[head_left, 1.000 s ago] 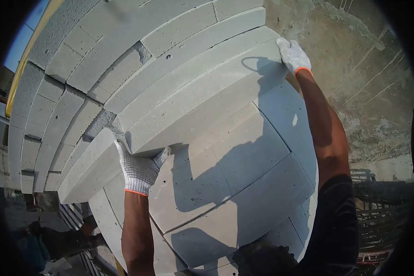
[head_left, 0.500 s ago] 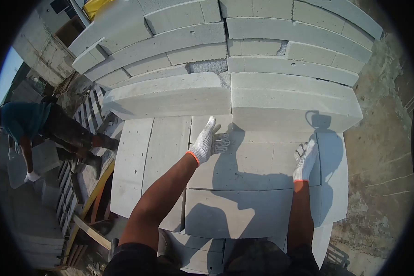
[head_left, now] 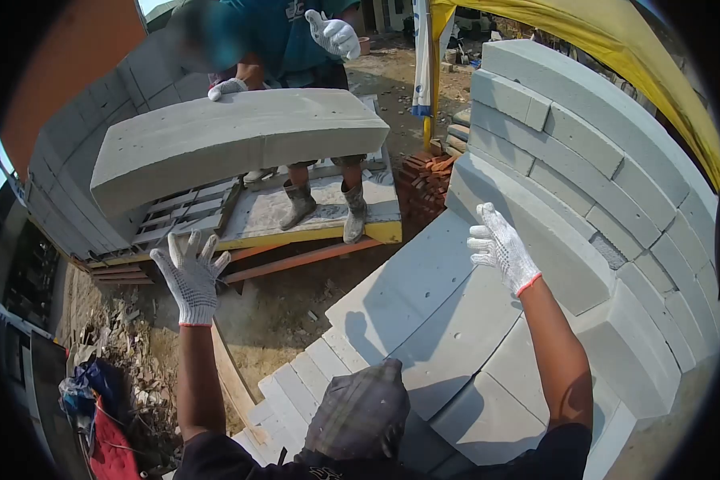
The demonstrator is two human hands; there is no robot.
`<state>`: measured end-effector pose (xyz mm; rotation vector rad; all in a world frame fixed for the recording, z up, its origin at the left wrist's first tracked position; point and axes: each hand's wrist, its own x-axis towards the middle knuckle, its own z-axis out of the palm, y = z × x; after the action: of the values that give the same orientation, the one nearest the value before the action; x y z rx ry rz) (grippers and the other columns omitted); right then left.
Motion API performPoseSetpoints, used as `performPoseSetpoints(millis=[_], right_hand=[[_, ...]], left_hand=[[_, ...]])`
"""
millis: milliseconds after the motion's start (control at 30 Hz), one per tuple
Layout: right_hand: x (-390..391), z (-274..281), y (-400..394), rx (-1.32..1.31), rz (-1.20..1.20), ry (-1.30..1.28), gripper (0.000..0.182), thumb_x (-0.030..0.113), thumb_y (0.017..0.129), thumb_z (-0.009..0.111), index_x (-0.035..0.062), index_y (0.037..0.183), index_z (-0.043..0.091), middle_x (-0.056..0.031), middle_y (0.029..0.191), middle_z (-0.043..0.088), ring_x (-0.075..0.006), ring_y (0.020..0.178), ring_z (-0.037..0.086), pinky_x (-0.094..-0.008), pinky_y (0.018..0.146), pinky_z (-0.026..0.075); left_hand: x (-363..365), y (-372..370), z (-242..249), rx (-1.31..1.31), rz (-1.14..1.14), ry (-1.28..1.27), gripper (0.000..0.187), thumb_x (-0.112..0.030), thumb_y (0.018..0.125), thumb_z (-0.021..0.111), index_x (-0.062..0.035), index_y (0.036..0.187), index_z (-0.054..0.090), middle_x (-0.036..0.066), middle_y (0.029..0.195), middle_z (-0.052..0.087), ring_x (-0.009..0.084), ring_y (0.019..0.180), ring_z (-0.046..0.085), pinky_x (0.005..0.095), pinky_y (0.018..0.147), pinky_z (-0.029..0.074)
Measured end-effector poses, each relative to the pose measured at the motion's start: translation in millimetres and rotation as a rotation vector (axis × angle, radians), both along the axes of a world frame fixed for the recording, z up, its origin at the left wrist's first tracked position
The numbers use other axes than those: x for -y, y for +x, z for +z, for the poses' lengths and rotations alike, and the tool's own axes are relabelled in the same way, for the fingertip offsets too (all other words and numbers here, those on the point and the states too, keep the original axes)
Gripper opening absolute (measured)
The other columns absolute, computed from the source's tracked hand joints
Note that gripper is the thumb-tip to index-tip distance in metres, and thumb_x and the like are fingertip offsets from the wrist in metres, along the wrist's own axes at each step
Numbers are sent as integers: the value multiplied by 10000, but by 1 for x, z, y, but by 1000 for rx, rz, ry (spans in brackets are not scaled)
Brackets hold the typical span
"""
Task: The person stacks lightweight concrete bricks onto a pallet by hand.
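Direct daylight, strong and bright. Hard-edged shadows cross the pale slabs (head_left: pixel 456 320) toward 5 o'clock, stretching away from the wearer, consistent with light from behind. The large block (head_left: pixel 240 128) at 10 o'clock shows a brightly lit top and a darker front face. Wide-angle distortion bows the stacked blocks (head_left: pixel 584 160) at 2 o'clock; black vignetting closes the corners. Soft blur obscures a person's head (head_left: pixel 204 36) at 11 o'clock.
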<state>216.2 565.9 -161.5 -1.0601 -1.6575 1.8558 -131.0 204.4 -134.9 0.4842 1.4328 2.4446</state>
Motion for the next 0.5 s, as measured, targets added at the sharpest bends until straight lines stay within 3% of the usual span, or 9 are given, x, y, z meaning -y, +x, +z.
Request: performPoseSetpoints(millis=[67, 100, 133, 167, 200, 233, 367, 467, 500], right_hand=[[-54, 0, -73, -208, 87, -163, 975, 795, 832, 396, 142, 1530, 206, -278, 1492, 276, -435, 1376, 289, -609, 1071, 266], [-73, -6, -112, -284, 14, -310, 1015, 830, 800, 387, 170, 1541, 172, -281, 1513, 239, -436, 1396, 257, -622, 1081, 238], [-77, -7, -145, -342, -44, -411, 1019, 853, 774, 391, 181, 1524, 235, -262, 1492, 292, -445, 1359, 307, -609, 1056, 292], [-95, -29, -183, -581, 58, -525, 968, 821, 766, 477, 144, 1451, 379, -203, 1402, 447, -382, 1265, 437, -551, 1001, 380], [-64, 1, -205, -784, -136, -489, 776, 694, 813, 575, 118, 1330, 508, -128, 1270, 574, -293, 1137, 536, -476, 926, 443], [-67, -5, -217, -807, -129, -480, 689, 597, 860, 569, 112, 1344, 500, -109, 1304, 564, -274, 1183, 520, -431, 992, 403], [-47, -42, -112, -640, -345, -546, 583, 470, 962, 457, 85, 1401, 450, -96, 1448, 452, -263, 1341, 401, -321, 1120, 281], [9, -43, -10, -1029, -350, -487, 599, 422, 997, 264, 107, 1505, 291, -86, 1579, 225, -285, 1467, 105, -504, 1172, 16], [26, -40, 28, -1033, -403, -484, 598, 422, 997, 264, 107, 1505, 291, -86, 1579, 225, -285, 1467, 105, -504, 1172, 16]], left_hand=[[40, -16, 89, -116, 98, 288, 1120, -858, 767, 385, -99, 1537, 90, 211, 1542, 200, 414, 1357, 331, 614, 1071, 320], [71, -47, 107, -123, 25, 268, 1121, -839, 772, 421, -66, 1527, 120, 254, 1504, 254, 400, 1343, 372, 546, 1051, 403], [60, -13, 141, -82, 56, 143, 1075, -801, 814, 412, -42, 1520, 130, 233, 1490, 298, 373, 1338, 389, 508, 1050, 419], [66, -13, 139, -113, -51, 47, 960, -735, 866, 408, -50, 1507, 204, 196, 1468, 354, 341, 1304, 428, 482, 1040, 423], [72, -12, 137, -155, -156, -52, 849, -668, 918, 405, -57, 1494, 277, 159, 1445, 410, 308, 1269, 466, 456, 1030, 428], [72, -2, 121, -304, 67, -282, 785, -516, 924, 526, -51, 1497, 257, 198, 1482, 332, 331, 1312, 428, 457, 1020, 452], [73, 20, 71, -220, -71, -545, 638, -417, 944, 523, -23, 1425, 377, 161, 1382, 471, 278, 1201, 531, 405, 959, 488], [57, 58, 42, -125, -377, -611, 627, -390, 928, 541, -20, 1412, 395, 165, 1355, 491, 284, 1184, 541, 409, 959, 487], [48, 67, 34, -101, -501, -640, 623, -381, 923, 547, -19, 1408, 400, 166, 1346, 498, 286, 1178, 545, 411, 959, 486]])
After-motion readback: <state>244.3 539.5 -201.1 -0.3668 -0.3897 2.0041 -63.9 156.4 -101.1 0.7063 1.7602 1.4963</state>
